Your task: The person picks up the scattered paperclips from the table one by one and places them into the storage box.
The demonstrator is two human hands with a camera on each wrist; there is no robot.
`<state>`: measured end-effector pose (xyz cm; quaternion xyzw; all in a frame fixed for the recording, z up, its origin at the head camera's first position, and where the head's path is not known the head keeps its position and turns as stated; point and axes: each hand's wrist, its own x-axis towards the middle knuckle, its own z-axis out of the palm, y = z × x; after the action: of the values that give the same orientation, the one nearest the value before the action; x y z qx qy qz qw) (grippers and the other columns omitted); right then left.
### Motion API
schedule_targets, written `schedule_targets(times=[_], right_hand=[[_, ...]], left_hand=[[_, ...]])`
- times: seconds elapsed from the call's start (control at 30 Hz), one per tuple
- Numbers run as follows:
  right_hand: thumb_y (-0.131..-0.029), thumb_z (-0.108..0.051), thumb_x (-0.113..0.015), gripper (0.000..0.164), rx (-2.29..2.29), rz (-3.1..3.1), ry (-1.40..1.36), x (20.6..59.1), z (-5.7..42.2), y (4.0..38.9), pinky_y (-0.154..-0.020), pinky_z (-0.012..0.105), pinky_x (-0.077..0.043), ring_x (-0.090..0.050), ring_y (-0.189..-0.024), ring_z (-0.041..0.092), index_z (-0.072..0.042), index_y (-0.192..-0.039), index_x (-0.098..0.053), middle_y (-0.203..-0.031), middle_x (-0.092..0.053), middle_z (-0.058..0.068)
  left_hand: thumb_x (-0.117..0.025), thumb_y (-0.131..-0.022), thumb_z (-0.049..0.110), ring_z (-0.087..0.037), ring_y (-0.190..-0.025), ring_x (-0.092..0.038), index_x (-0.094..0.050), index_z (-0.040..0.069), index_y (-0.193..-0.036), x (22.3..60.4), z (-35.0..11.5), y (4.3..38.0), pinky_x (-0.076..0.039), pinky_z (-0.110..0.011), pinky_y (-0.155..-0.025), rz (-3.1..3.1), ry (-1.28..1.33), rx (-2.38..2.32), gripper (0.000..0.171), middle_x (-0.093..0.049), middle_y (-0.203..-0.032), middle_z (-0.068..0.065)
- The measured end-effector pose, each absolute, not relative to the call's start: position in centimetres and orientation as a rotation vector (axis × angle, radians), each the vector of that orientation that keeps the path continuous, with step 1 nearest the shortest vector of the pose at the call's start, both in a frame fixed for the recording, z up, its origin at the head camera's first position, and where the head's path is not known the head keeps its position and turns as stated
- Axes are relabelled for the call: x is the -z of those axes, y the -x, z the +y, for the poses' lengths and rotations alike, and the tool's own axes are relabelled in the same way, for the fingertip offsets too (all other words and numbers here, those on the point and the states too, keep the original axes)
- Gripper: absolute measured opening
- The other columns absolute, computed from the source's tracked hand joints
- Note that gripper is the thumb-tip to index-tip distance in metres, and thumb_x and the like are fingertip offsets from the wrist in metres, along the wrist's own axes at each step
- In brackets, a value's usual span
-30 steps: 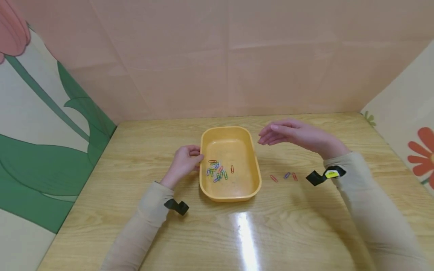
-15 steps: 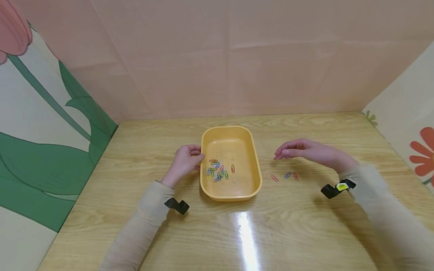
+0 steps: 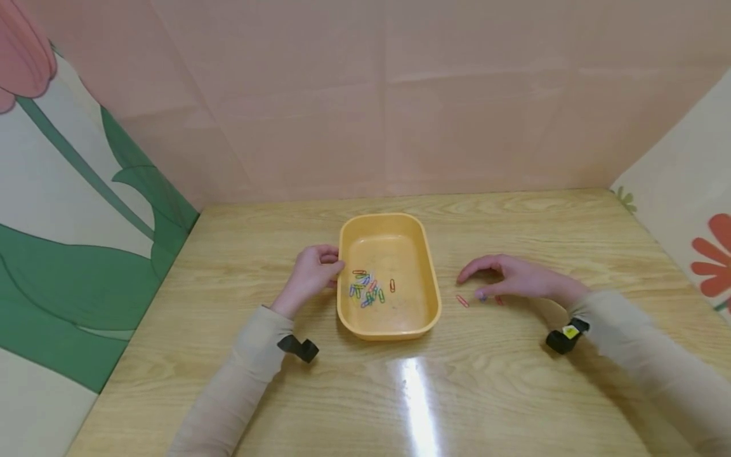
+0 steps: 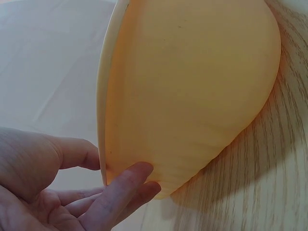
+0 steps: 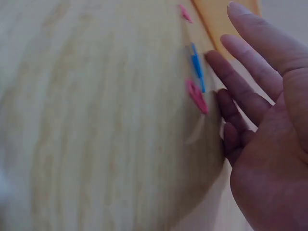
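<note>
A yellow plastic tray [image 3: 408, 311] stands on the wooden table with several coloured paper clips [image 3: 368, 291] lying inside, mostly toward its left. At its left rim my left hand [image 3: 311, 270] pinches the wall; in the left wrist view the thumb is on one side of the rim [image 4: 102, 96] and fingers are on the outer side. My right hand [image 3: 516, 276] hovers right of the tray, thumb and fingers apart, holding nothing. Under it on the table lie a red paper clip [image 3: 462, 301], a blue paper clip [image 5: 196, 65] and another red paper clip [image 5: 196, 97], partly hidden by the hand in the head view.
The wooden table [image 3: 274, 393] reaches back to a pink wall covering [image 3: 297, 127]. Flower-patterned panels [image 3: 74, 241] stand at the left and right sides. A bright light reflection lies on the table in front of the tray.
My right hand has come away from beside the tray's far right, moving right and down over the loose paper clips, with thumb and fingers spreading. The left hand and tray have stayed put.
</note>
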<state>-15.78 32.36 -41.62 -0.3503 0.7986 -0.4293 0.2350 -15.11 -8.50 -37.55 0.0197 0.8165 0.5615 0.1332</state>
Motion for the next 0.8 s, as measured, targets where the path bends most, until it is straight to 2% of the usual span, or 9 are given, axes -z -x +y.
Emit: schedule_targets(times=[0.1, 0.2, 0.5, 0.63, 0.8], right_hand=[[-0.085, -0.016, -0.073, 0.035, 1.188, 2.240, 1.017, 42.1, 32.0, 15.6, -0.100, 0.021, -0.038, -0.051, -0.117, 0.021, -0.010, -0.119, -0.063, -0.121, -0.061, 0.004], [-0.081, -0.019, -0.077, 0.037, 1.177, 2.288, 1.055, 42.5, 31.5, 15.5, -0.102, 0.020, -0.031, -0.050, -0.116, 0.020, -0.013, -0.115, -0.066, -0.120, -0.060, 0.002], [-0.073, -0.029, -0.083, 0.040, 1.093, 2.422, 1.120, 42.7, 30.7, 14.9, -0.090, 0.038, -0.027, -0.042, -0.111, 0.023, -0.020, -0.109, -0.068, -0.117, -0.056, 0.000], [-0.073, -0.030, -0.083, 0.039, 1.073, 2.440, 1.107, 42.9, 30.8, 14.9, -0.091, 0.045, -0.026, -0.039, -0.113, 0.025, -0.022, -0.108, -0.068, -0.119, -0.054, 0.001], [-0.077, -0.027, -0.081, 0.034, 1.030, 2.463, 1.073, 43.0, 31.0, 14.9, -0.093, 0.051, -0.026, -0.036, -0.116, 0.026, -0.024, -0.109, -0.067, -0.123, -0.053, 0.002]], left_hand=[[-0.059, -0.093, 0.003, -0.036, -0.096, -0.065, -0.054, -0.008, -0.124, 37.7, -8.6, 15.1, -0.060, -0.032, -0.068, 2.361, -0.061, -1.636, 0.033, -0.062, -0.114, -0.022], [-0.059, -0.093, 0.003, -0.036, -0.096, -0.065, -0.055, -0.008, -0.124, 37.8, -8.6, 15.2, -0.060, -0.032, -0.067, 2.364, -0.063, -1.635, 0.033, -0.062, -0.114, -0.022], [-0.059, -0.092, 0.003, -0.036, -0.097, -0.064, -0.055, -0.008, -0.124, 37.7, -8.6, 15.1, -0.060, -0.032, -0.067, 2.372, -0.063, -1.631, 0.033, -0.062, -0.114, -0.022], [-0.058, -0.092, 0.003, -0.036, -0.097, -0.064, -0.054, -0.009, -0.123, 37.7, -8.5, 15.1, -0.060, -0.032, -0.067, 2.373, -0.068, -1.633, 0.033, -0.062, -0.114, -0.023], [-0.058, -0.093, 0.003, -0.035, -0.097, -0.064, -0.054, -0.009, -0.124, 37.7, -8.5, 15.1, -0.060, -0.031, -0.067, 2.372, -0.064, -1.636, 0.033, -0.062, -0.114, -0.023]])
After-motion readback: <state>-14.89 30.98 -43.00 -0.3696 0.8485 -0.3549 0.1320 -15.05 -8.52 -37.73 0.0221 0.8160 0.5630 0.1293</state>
